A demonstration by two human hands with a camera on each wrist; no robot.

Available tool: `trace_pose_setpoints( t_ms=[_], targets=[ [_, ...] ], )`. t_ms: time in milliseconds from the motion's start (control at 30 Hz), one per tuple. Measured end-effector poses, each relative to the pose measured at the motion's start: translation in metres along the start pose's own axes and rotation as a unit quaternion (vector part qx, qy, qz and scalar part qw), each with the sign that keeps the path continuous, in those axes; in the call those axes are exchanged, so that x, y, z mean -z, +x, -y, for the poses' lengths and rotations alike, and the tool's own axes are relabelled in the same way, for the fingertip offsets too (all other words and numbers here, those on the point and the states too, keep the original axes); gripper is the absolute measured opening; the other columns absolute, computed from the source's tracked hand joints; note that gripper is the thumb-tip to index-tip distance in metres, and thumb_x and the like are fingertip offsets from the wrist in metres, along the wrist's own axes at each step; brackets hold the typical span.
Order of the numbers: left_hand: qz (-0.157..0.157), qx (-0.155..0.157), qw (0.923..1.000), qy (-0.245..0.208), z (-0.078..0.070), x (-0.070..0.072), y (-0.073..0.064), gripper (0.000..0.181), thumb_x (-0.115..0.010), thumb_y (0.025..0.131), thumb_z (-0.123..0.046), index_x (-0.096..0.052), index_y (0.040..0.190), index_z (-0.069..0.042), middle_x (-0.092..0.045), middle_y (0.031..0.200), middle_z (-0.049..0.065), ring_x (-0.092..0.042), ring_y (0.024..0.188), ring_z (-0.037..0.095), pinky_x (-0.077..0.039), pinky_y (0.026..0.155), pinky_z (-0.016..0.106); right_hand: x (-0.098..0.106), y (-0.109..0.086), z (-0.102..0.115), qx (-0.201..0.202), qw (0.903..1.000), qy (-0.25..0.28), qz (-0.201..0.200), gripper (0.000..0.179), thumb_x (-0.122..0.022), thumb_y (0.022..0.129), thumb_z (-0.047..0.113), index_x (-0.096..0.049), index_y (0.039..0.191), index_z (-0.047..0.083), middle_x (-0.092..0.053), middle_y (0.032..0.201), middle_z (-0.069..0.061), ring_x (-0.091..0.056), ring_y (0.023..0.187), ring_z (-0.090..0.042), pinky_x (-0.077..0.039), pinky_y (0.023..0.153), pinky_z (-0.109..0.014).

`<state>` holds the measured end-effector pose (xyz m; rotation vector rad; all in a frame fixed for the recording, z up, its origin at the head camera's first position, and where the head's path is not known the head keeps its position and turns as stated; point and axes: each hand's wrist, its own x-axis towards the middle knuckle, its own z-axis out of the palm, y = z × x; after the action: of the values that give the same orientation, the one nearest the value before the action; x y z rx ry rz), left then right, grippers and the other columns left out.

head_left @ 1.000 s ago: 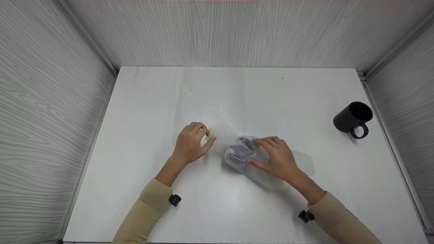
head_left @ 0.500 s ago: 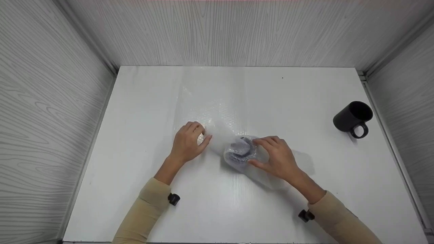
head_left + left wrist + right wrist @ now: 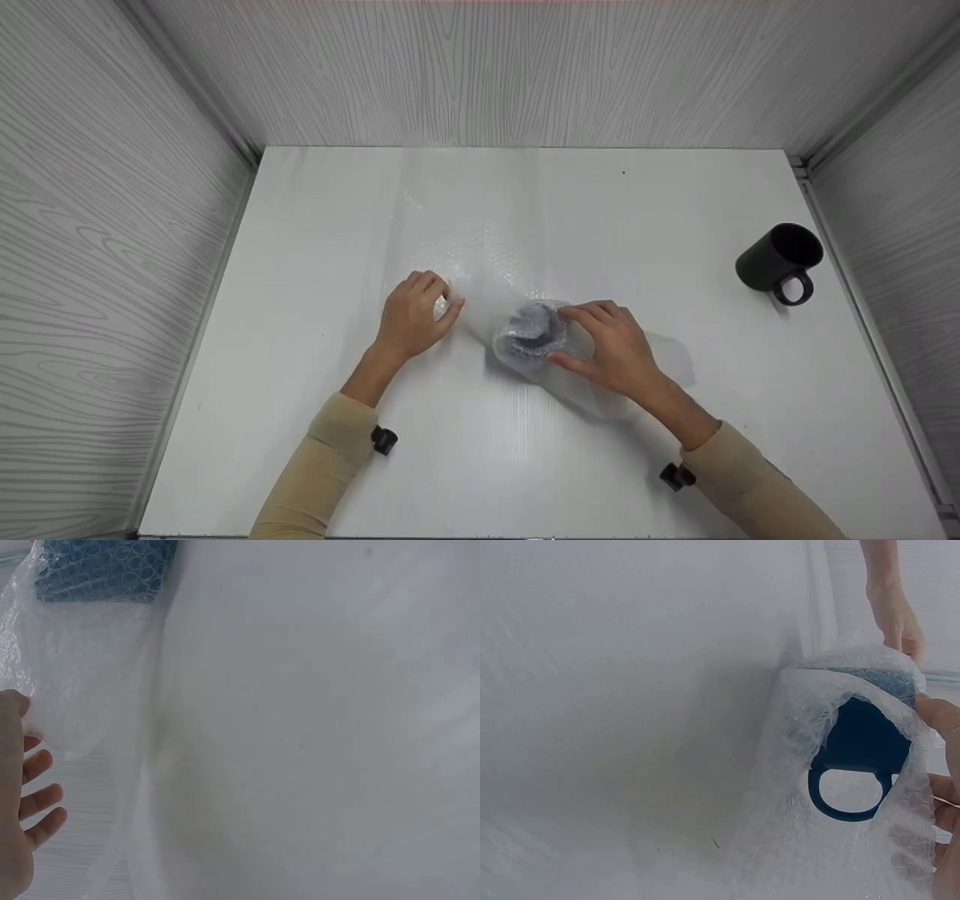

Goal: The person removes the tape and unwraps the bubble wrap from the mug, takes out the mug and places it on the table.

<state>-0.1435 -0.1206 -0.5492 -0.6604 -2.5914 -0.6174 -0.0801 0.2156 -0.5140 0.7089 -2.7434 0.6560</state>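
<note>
A dark mug (image 3: 862, 736) sits inside a layer of bubble wrap (image 3: 791, 720), its handle showing through the open end in the right wrist view. My right hand (image 3: 616, 349) grips the wrapped mug from the right, thumb and fingers spread along its sides. To the left, my left hand (image 3: 414, 315) pinches a flap of the bubble wrap between thumb and index finger. That flap stretches from the bundle toward the left hand; in the left wrist view, the wrapped mug (image 3: 105, 574) appears at the top, above my left hand (image 3: 19, 787).
A second, black mug (image 3: 776, 262) lies on its side at the right of the white table (image 3: 315, 225). A long strip of bubble wrap (image 3: 472, 202) runs back to the table's far edge. Wood-grain panels (image 3: 480, 75) wall the table in.
My left hand has shifted slightly left, drawing the flap of bubble wrap with it, and the wrap over the bundle's end has changed its folds. The right hand stays in place.
</note>
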Motion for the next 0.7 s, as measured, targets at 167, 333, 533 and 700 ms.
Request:
trace_pose_setpoints(
  t_ms=[167, 333, 533, 700],
  targets=[
    [0.010, 0.018, 0.9998, 0.007, 0.006, -0.003, -0.004, 0.023, -0.074, 0.098, -0.030, -0.069, 0.091, -0.008, -0.069, 0.095, 0.007, -0.068, 0.091, 0.027, -0.059, 0.078, 0.039, 0.000, 0.000, 0.000, 0.003, 1.0000, -0.002, -0.003, 0.064, -0.088, 0.080, 0.052, -0.072, 0.129, 0.013, -0.076, 0.121, -0.005, -0.066, 0.114, -0.029, -0.054, 0.094, -0.048],
    [0.021, 0.039, 0.9990, 0.008, 0.013, -0.004, -0.010, 0.022, -0.075, 0.096, -0.027, -0.069, 0.090, -0.007, -0.069, 0.095, 0.008, -0.068, 0.092, 0.027, -0.059, 0.078, 0.039, -0.001, 0.000, -0.001, 0.006, 1.0000, -0.001, -0.006, 0.065, -0.089, 0.080, 0.052, -0.072, 0.129, 0.013, -0.076, 0.121, -0.005, -0.066, 0.114, -0.030, -0.055, 0.095, -0.048],
    [0.031, 0.050, 0.9982, 0.012, 0.018, -0.005, -0.013, 0.022, -0.074, 0.097, -0.027, -0.070, 0.091, -0.006, -0.070, 0.095, 0.008, -0.069, 0.093, 0.028, -0.060, 0.079, 0.040, -0.001, 0.000, -0.001, 0.003, 1.0000, -0.004, -0.004, 0.065, -0.089, 0.080, 0.052, -0.072, 0.129, 0.013, -0.076, 0.120, -0.005, -0.067, 0.114, -0.030, -0.055, 0.095, -0.048],
    [0.040, 0.059, 0.9974, 0.011, 0.020, -0.008, -0.015, 0.022, -0.075, 0.096, -0.028, -0.070, 0.091, -0.007, -0.071, 0.097, 0.008, -0.070, 0.096, 0.028, -0.061, 0.080, 0.040, 0.000, 0.000, -0.001, 0.005, 1.0000, -0.007, -0.003, 0.065, -0.089, 0.080, 0.051, -0.072, 0.129, 0.013, -0.076, 0.120, -0.005, -0.067, 0.115, -0.031, -0.055, 0.095, -0.048]
  ],
)
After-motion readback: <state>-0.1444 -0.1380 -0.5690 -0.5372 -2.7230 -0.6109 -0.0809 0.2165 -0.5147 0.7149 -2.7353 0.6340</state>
